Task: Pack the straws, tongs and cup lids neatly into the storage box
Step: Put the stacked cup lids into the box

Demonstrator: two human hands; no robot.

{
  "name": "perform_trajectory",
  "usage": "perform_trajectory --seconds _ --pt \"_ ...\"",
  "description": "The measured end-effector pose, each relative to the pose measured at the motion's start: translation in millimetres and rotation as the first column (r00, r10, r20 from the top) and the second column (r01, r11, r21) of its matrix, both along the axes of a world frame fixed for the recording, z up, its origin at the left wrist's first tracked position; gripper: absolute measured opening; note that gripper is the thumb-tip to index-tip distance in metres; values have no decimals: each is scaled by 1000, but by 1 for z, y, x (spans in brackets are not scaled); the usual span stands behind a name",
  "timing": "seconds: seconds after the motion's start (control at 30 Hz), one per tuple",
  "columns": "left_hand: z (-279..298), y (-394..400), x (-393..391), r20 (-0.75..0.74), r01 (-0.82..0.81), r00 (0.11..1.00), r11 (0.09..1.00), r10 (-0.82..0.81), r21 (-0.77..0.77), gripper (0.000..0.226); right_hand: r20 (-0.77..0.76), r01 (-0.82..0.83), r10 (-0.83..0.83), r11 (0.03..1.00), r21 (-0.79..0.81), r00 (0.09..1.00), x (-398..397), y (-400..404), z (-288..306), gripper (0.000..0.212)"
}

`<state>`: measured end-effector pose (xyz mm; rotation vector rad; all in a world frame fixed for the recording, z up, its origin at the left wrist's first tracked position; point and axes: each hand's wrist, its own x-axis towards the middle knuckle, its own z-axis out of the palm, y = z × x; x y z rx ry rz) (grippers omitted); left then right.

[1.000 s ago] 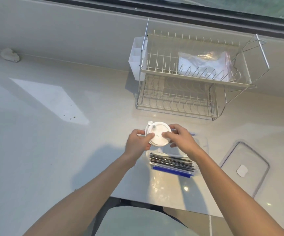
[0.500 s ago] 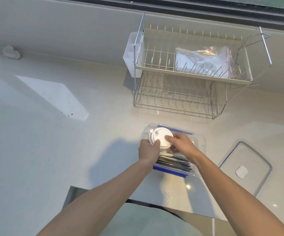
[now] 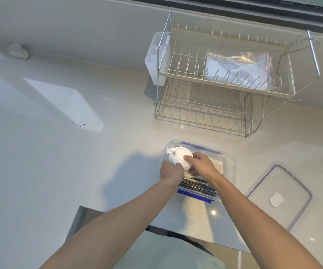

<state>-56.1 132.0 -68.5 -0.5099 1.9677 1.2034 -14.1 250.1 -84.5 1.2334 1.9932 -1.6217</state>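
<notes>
A clear plastic storage box [image 3: 228, 162] with blue clips stands on the pale counter in front of me. Dark straws [image 3: 197, 186] lie along its near side. A white stack of cup lids [image 3: 178, 156] sits in the box's far left corner. My left hand [image 3: 171, 170] grips the stack's near left edge. My right hand [image 3: 202, 165] holds its right side, thumb on top. Tongs are not visible; my hands hide part of the box's inside.
The box's clear lid [image 3: 279, 193] lies flat to the right. A two-tier wire dish rack [image 3: 224, 84] stands behind, holding a zip bag [image 3: 238, 68] and a white side caddy [image 3: 155, 57]. A crumpled white lump [image 3: 18, 51] lies far left. The counter edge runs near me.
Both hands have lowered the stack of cup lids from above the box down into its far left corner. The camera has shifted slightly.
</notes>
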Motion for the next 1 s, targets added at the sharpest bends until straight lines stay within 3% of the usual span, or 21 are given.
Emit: perform_trajectory --seconds 0.73,0.9,1.0 --pt "3 2 -9 124 20 992 1000 -19 -13 46 -25 34 -35 999 -39 999 10 -2 -19 27" --pt "7 7 -10 111 55 993 998 -51 -31 45 -26 65 -64 997 30 998 6 -6 -20 30" --pt "10 8 -11 88 94 992 995 -92 -19 46 10 -10 8 979 204 1000 2 -9 -22 34"
